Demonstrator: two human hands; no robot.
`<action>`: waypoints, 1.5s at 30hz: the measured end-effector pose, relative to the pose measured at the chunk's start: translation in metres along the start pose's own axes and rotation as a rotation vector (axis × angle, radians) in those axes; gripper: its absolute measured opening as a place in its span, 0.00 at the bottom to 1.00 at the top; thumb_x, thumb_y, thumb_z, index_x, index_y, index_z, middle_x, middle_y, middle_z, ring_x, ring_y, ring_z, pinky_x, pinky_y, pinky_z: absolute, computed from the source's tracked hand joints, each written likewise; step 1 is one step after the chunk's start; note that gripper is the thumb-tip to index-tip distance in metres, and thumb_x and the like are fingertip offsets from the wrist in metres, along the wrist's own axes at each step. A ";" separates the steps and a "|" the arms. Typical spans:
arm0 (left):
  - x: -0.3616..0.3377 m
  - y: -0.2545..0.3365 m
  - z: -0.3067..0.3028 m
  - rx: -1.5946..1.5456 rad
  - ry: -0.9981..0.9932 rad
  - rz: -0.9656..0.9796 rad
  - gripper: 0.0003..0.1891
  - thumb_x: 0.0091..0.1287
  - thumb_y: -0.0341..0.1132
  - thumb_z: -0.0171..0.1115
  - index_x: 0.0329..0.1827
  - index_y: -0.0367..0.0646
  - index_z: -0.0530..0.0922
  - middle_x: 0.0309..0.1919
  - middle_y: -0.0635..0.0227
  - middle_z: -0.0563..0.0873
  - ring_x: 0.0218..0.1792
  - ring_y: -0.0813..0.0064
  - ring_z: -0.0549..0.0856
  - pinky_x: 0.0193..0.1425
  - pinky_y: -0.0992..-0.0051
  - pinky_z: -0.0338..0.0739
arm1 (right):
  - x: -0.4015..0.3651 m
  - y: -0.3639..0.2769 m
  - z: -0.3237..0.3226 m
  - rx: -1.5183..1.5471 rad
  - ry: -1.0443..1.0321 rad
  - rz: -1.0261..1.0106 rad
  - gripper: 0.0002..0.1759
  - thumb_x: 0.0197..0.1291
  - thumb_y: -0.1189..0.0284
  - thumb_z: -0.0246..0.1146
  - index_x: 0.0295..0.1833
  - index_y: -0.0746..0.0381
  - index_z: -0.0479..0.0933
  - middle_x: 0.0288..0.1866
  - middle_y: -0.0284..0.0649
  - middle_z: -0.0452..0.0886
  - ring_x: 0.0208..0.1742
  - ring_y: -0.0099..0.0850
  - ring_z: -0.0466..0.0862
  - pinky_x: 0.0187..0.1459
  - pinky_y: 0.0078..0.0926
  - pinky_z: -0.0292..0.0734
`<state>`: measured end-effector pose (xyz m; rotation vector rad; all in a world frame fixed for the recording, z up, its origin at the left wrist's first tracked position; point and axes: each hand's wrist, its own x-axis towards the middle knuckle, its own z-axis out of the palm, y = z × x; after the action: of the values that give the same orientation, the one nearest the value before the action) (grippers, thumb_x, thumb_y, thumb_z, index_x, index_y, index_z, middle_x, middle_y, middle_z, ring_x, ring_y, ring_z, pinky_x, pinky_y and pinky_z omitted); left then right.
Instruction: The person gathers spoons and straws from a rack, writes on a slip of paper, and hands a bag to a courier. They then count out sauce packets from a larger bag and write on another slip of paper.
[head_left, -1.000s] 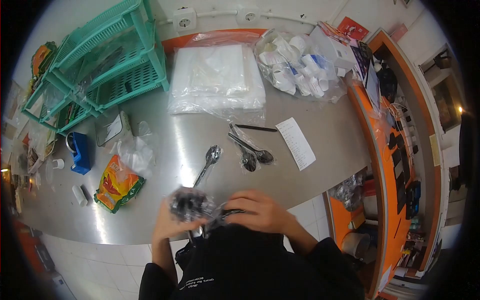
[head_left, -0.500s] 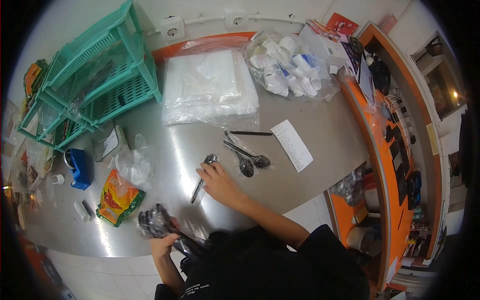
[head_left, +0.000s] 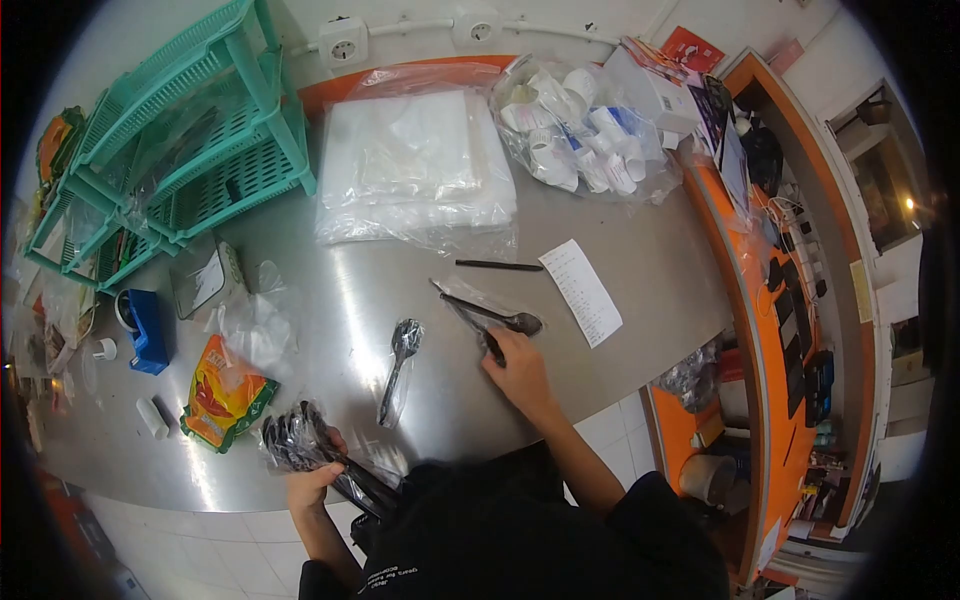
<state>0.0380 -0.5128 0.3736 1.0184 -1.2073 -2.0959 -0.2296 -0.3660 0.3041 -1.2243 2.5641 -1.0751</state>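
Observation:
My left hand (head_left: 310,478) grips a clear bag of several black plastic spoons (head_left: 298,440) at the near edge of the steel table (head_left: 640,260). My right hand (head_left: 517,368) rests on the table with its fingers on one of two bagged black spoons (head_left: 490,318), covering that spoon's bowl. A single black spoon in a clear sleeve (head_left: 398,362) lies alone between my hands, touched by neither.
A black pen (head_left: 500,266) and a paper slip (head_left: 581,291) lie beyond the right hand. Further back sit a stack of clear bags (head_left: 415,165), a bag of white cups (head_left: 575,130) and a green rack (head_left: 170,150). At left are a snack packet (head_left: 220,392) and blue tape dispenser (head_left: 148,330).
My right hand left the single sleeved spoon and moved right onto the pair of bagged spoons. My left hand kept hold of the spoon bag near the table edge.

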 end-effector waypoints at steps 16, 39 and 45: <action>0.000 0.002 0.000 -0.013 -0.016 0.002 0.32 0.32 0.30 0.72 0.46 0.39 0.70 0.34 0.66 0.77 0.35 0.73 0.77 0.39 0.75 0.71 | 0.017 0.026 -0.046 0.199 -0.059 0.097 0.09 0.39 0.78 0.63 0.31 0.62 0.75 0.39 0.38 0.75 0.43 0.36 0.73 0.51 0.37 0.60; 0.033 -0.013 0.016 -0.101 -0.235 -0.119 0.33 0.42 0.24 0.68 0.54 0.37 0.66 0.46 0.59 0.78 0.44 0.69 0.79 0.50 0.71 0.73 | 0.030 -0.100 -0.047 1.067 -0.595 0.082 0.11 0.55 0.81 0.54 0.45 0.63 0.66 0.44 0.39 0.70 0.44 0.24 0.73 0.42 0.18 0.68; 0.024 -0.029 0.039 -0.274 -0.220 0.004 0.37 0.41 0.20 0.68 0.58 0.38 0.63 0.52 0.63 0.73 0.52 0.70 0.73 0.56 0.73 0.68 | -0.008 -0.144 0.010 0.604 -0.226 -0.322 0.25 0.58 0.76 0.50 0.62 0.62 0.56 0.63 0.48 0.54 0.63 0.42 0.56 0.59 0.37 0.51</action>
<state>-0.0095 -0.4967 0.3524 0.6763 -0.9810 -2.3388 -0.1281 -0.4275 0.3871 -1.4867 1.7151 -1.5145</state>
